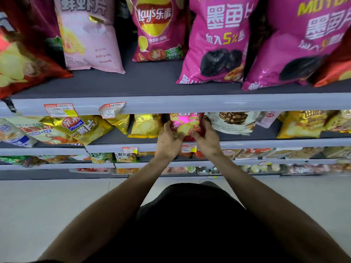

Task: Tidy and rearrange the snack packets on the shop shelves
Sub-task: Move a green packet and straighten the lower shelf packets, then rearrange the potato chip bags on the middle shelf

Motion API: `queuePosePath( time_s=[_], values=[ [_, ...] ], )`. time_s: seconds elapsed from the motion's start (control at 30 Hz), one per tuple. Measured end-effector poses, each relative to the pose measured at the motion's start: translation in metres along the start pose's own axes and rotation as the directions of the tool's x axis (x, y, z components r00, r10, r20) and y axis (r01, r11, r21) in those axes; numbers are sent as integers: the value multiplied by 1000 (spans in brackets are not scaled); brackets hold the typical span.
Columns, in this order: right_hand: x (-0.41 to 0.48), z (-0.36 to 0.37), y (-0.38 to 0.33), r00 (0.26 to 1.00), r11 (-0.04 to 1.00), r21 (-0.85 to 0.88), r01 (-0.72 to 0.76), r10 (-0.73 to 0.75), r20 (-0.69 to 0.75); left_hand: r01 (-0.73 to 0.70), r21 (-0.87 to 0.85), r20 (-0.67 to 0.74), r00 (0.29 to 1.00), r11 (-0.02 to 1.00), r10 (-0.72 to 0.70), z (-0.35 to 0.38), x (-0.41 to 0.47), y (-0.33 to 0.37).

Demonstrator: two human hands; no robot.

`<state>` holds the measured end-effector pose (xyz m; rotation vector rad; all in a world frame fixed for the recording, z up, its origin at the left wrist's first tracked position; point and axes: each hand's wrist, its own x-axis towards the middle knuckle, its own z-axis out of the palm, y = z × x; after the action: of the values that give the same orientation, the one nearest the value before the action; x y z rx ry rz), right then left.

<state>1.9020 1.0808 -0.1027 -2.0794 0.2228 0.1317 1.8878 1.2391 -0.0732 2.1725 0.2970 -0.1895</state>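
Note:
A pink-red chips packet (pixel 185 123) stands on the second shelf (pixel 247 144), its top hidden under the shelf above. My left hand (pixel 170 139) grips its left edge and my right hand (pixel 206 138) grips its right edge, fingers curled round the bag. A gold chips packet (pixel 145 126) stands just left of it and a white chocolate-wafer packet (pixel 230 122) just right.
The top shelf (pixel 152 103) carries a Lay's bag (pixel 157 29), two big magenta cuttlefish-chip bags (pixel 216 40), a pale pink bag (pixel 89 35) and a red bag (pixel 20 63). Price tags (pixel 60 110) hang from the shelf edges. Lower shelves hold several more packets. The pale floor (pixel 57 202) lies below.

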Motion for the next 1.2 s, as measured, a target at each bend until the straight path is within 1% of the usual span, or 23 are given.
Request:
queuePosePath(
  time_s=[0.13, 0.2, 0.33, 0.43, 0.5, 0.57, 0.63, 0.8, 0.93, 1.0, 1.1, 1.2],
  values=[
    [14, 5, 9, 994, 990, -120, -69, 79, 78, 22, 33, 31, 999, 999, -23, 8, 5, -5],
    [14, 7, 10, 990, 984, -150, -92, 106, 90, 10, 62, 29, 1000, 998, -12, 11, 2, -5],
    [7, 4, 4, 988, 979, -166, -114, 129, 82, 8, 83, 72, 997, 996, -14, 6, -2, -6],
    [-7, -3, -2, 988, 983, -125, -134, 143, 66, 35, 118, 110, 993, 992, -48, -5, -6, -7],
    [-19, -7, -7, 990, 983, -136, -122, 130, 51, 6, 182, 147, 989, 983, -34, -16, -9, -10],
    [-31, -9, -11, 993, 977, -188, -100, 111, 46, -48, 270, 187, 982, 962, -4, -31, -12, -14],
    [-42, -9, -16, 991, 967, -234, -105, 122, 59, -71, 345, 221, 975, 936, -8, -46, -19, -19],
    [-74, 2, -36, 979, 937, -330, -112, 161, 124, -85, 382, 239, 971, 920, -9, -84, -47, -33],
    [-99, 28, -62, 973, 908, -418, 26, 73, 221, -69, 436, 219, 975, 897, -31, -113, -71, -55],
    [-108, 40, -79, 956, 892, -442, 98, 39, 291, -32, 469, 202, 977, 883, -72, -128, -82, -62],
    [-115, 56, -105, 925, 827, -517, 220, -9, 379, 27, 524, 117, 988, 851, -103, -152, -96, -71],
    [-120, 70, -130, 894, 789, -514, 335, -94, 439, 83, 511, 25, 993, 855, -111, -175, -110, -76]
  ],
)
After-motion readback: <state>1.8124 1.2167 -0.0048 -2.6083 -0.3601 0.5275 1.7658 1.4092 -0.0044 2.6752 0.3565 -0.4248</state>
